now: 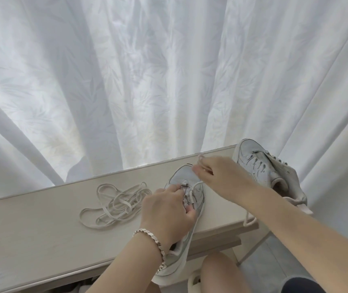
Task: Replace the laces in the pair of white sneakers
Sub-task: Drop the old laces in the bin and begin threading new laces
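The white sneaker [188, 180] before me lies toe-away on the surface [42, 229], a lace [197, 183] threaded near its toe. Its twin [257, 166], laced, sits partly over the right edge. A loose tangle of flat laces [116, 205] lies left.

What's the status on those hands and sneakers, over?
Left hand grips near sneaker at eyelets. Right hand pinches its lace, lifted. Loose laces left, second sneaker right, neither blocking.

On your tabletop [31, 229], the loose laces [116, 204] lie left of the near sneaker [186, 177], whose heel overhangs the front edge toward you. The second sneaker [253, 163] sits at the right end, and the curtain [147, 70] hangs behind.
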A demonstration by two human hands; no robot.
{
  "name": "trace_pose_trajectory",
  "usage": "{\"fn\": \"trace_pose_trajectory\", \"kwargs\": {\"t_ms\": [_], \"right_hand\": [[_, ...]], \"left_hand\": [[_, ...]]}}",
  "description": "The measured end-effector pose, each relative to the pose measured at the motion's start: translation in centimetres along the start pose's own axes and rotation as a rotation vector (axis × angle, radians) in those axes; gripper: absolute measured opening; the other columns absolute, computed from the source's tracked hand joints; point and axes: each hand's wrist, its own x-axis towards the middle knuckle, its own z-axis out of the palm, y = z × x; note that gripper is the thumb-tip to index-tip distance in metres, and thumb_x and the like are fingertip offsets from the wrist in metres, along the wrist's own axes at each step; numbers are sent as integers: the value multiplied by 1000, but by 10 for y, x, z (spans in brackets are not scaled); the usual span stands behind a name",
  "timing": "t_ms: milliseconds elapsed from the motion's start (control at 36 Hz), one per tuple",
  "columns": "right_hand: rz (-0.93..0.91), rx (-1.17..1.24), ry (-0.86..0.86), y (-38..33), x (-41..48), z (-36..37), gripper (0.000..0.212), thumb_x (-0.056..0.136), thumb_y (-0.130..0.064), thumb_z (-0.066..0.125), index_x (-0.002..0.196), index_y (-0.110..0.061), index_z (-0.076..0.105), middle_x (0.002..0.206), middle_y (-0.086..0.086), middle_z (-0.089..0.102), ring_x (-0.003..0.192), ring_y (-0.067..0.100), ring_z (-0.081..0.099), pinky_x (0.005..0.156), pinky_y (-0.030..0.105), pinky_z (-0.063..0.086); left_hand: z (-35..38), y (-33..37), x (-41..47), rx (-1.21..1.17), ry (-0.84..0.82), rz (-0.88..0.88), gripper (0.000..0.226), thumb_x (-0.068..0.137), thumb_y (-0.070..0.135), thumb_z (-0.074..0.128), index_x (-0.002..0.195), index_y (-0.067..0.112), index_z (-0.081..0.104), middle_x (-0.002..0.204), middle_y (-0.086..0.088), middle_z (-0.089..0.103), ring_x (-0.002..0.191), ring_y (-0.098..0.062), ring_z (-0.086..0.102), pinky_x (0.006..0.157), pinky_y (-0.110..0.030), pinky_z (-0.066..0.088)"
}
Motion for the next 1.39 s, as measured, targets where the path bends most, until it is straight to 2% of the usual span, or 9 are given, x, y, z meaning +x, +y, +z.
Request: {"fn": "trace_pose_trajectory", "kwargs": {"t_ms": [139,278,500,583,750,1000,1139,1250,1389], "right_hand": [[71,-230,-244,10,2,23,31,96,-47,40,102,-18,49,106,3,47,84,19,47,70,28,32],[15,-164,-347,15,1,25,32,99,-39,38,73,-21,32,83,0,37,72,17,39,64,28,27],[462,1225,-55,29,-9,45,51,97,-15,43,46,-14,44,60,5,42,49,13,42,44,18,31],[641,1882,55,33,-3,43,55,92,-11,41,37,-13,40,59,4,35,48,14,39,40,20,30],[747,2000,178,23,4,49,51,95,-19,47,45,-11,41,69,10,55,69,18,55,41,19,35],[359,755,54,26,5,40,28,93,-22,57,74,-2,61,59,2,50,46,3,40,50,17,31],[-17,-73,49,22,-1,41,30,97,-29,47,69,-19,45,77,-3,39,82,18,45,64,25,27],[-64,-262,37,23,-1,42,33,100,-36,36,103,-11,56,90,-3,36,95,21,51,67,27,29],[5,-196,-42,24,3,41,34,99,-42,36,74,-20,42,79,-5,32,81,19,46,67,27,31]], "left_hand": [[6,0,-2,-15,78,37,32,61,42,35,53,29,63,69,20,65,45,-9,54,41,-20,23],[4,0,0,-44,25,8,34,62,41,34,56,29,65,72,20,66,48,-10,56,42,-20,26],[2,1,-2,-81,-65,5,35,62,41,37,65,29,70,82,22,68,54,-9,59,41,-21,39],[0,2,-3,-46,-74,9,57,70,44,23,96,27,70,112,21,63,87,-12,62,65,-26,45],[5,-1,-1,-53,-19,47,81,63,48,2,112,26,63,130,20,53,104,-14,56,76,-25,39],[5,0,-2,-47,-29,48,76,68,46,5,115,27,61,133,21,50,106,-13,54,75,-25,36],[5,0,-2,-20,2,47,65,71,45,15,106,27,66,126,23,55,97,-13,59,71,-25,40],[4,0,0,-17,29,26,35,62,42,35,60,30,68,79,23,68,51,-9,57,42,-20,32],[10,-1,-1,-18,94,42,36,61,41,35,57,27,68,72,20,67,48,-10,56,38,-20,36]]}}
